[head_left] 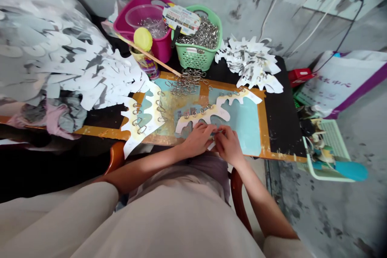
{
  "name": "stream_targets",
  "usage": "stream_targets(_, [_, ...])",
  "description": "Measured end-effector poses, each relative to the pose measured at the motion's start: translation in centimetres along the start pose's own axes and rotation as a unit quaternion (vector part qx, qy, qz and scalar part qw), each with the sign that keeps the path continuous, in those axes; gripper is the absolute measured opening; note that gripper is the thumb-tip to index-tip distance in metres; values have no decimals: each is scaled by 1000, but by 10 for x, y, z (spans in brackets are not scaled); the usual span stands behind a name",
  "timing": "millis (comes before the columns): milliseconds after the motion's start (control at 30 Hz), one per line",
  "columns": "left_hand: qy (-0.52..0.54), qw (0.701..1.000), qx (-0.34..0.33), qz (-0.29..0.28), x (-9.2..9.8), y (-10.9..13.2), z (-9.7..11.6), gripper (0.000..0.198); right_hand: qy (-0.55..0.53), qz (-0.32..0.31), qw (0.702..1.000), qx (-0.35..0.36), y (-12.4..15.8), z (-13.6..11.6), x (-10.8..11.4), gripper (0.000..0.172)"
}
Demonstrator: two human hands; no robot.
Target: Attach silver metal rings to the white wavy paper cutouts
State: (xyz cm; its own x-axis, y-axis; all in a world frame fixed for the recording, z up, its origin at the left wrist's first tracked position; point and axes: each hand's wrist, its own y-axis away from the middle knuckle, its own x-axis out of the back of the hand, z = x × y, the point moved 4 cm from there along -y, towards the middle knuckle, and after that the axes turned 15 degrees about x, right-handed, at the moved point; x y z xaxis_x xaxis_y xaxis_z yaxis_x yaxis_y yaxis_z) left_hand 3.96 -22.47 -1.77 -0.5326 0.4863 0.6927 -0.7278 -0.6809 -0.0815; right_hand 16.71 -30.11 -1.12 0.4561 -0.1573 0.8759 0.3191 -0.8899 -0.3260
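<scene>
Left hand [198, 140] and right hand [229, 145] are both tightly pinching a tiny silver wire clip [218, 132] right at the edge of a scalloped white paper strip [202, 115], lower middle.

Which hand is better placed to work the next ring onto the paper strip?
Probably the right hand: its fingers are at the strip by a ring, while the left hand lies on the strip, seemingly steadying it.

The right hand [229, 146] can pass over the blue board patch [244, 129] — paper cutouts [249, 62] block beyond.
</scene>
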Motion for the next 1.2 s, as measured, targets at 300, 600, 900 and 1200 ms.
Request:
stream_targets(300, [-79, 996, -36, -25, 11, -7, 4, 26, 82, -18, 996, 36, -1, -11, 1, 14])
stream_targets(600, [-92, 994, -61, -4, 8, -2, 1, 16, 109, 5, 994, 18, 10, -22, 9, 16])
stream_targets(900, [-69, 994, -75, 38, 9, 9, 3, 20, 98, -60, 993, 14, 1, -15, 22, 27])
stream_targets(1200, [-71, 995, -68, -6, 9, 3, -2, 20, 107, -18, 993, 42, 16, -20, 12, 20])
